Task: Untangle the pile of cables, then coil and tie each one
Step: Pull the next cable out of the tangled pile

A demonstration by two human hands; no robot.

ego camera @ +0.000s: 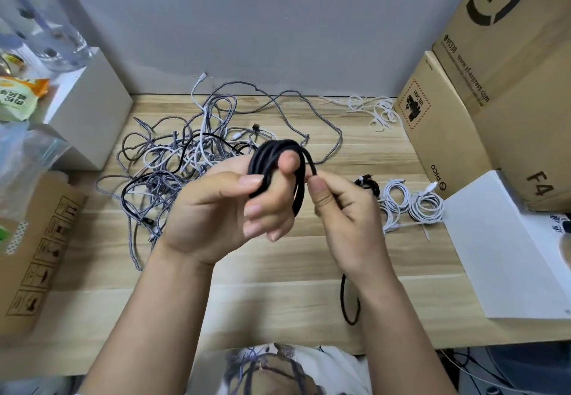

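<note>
My left hand (216,209) grips a coil of black cable (275,159), several loops held between thumb and fingers above the middle of the wooden table (278,258). My right hand (346,209) pinches the same black cable just right of the coil. The cable's loose tail (349,302) hangs below my right wrist in a loop on the table. A tangled pile of grey braided, white and black cables (185,153) lies behind and left of my hands. Two coiled white cables (414,203) and a coiled black one (367,183) lie to the right.
White ties (374,110) lie at the back right. Cardboard boxes (463,116) stand along the right, with a white box (500,246) in front of them. A white box (92,110) and a cardboard box (37,240) stand on the left. A grey wall is behind.
</note>
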